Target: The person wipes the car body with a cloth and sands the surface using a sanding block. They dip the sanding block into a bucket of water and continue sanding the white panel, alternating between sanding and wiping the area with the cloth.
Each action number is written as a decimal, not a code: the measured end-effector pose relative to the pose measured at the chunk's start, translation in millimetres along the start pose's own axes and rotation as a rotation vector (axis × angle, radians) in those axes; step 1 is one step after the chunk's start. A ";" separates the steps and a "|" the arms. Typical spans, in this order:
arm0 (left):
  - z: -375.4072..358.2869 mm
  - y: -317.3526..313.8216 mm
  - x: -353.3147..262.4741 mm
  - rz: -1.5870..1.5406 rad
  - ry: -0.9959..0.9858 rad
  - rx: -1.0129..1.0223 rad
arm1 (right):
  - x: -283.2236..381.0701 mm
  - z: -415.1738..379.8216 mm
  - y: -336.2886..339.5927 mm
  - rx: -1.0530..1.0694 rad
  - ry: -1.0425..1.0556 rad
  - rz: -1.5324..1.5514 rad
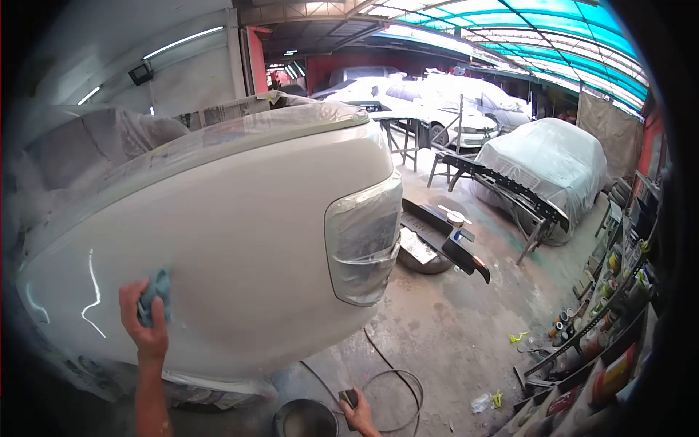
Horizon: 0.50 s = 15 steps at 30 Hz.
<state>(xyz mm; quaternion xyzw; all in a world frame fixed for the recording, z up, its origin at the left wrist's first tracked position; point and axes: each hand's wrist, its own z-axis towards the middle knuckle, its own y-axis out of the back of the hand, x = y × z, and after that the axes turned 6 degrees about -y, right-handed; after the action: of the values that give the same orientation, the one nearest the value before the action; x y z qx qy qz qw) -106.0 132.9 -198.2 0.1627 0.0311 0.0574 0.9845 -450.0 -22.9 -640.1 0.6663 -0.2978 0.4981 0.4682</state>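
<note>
A teal cloth (156, 297) is bunched in my left hand (143, 320), against the light-coloured side panel of a vehicle (255, 204). The fingers curl round the cloth. Low in the view, my right hand (358, 414) grips a small dark block (349, 398), just right of a black bucket (306, 421). The panel looks matte over most of its surface, with a shiny streak of light left of the cloth. Masking film (366, 240) covers the tail light area at the panel's corner.
A dark hose (404, 373) loops over the floor near the bucket. Beyond the panel, a black bumper (444, 237) rests on a tyre (426, 262). A film-covered car (542, 160) stands at the right, near shelves of cans (608, 291). A long black part (510, 186) lies on stands.
</note>
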 end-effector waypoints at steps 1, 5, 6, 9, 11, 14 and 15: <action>22.7 -6.1 6.5 0.152 -0.069 -0.063 | -9.5 -2.4 4.4 -0.024 0.019 -0.026; 98.8 -69.4 15.4 0.460 -0.203 -0.127 | 35.8 -22.3 53.4 0.009 -0.025 -0.057; 112.1 -90.9 3.1 0.431 -0.237 -0.155 | 40.2 -26.3 64.2 0.002 -0.035 -0.049; 153.4 -157.7 -44.8 0.327 -0.293 -0.034 | 41.6 -29.7 88.9 -0.047 -0.048 -0.041; 180.1 -209.2 -90.3 0.210 -0.330 0.044 | 41.3 -27.8 99.0 -0.091 -0.028 -0.059; 201.8 -281.4 -144.3 0.141 -0.340 0.067 | 55.0 -21.2 111.5 -0.140 -0.055 -0.115; 203.8 -294.6 -155.4 0.111 -0.318 0.129 | 52.4 -19.5 114.3 -0.145 -0.087 -0.079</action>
<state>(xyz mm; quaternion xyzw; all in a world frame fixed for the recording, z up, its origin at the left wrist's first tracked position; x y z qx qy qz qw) -213.4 -227.8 -94.4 0.2342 -0.1304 0.0830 0.9598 -539.1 -45.2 -552.0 0.6629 -0.3266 0.4273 0.5209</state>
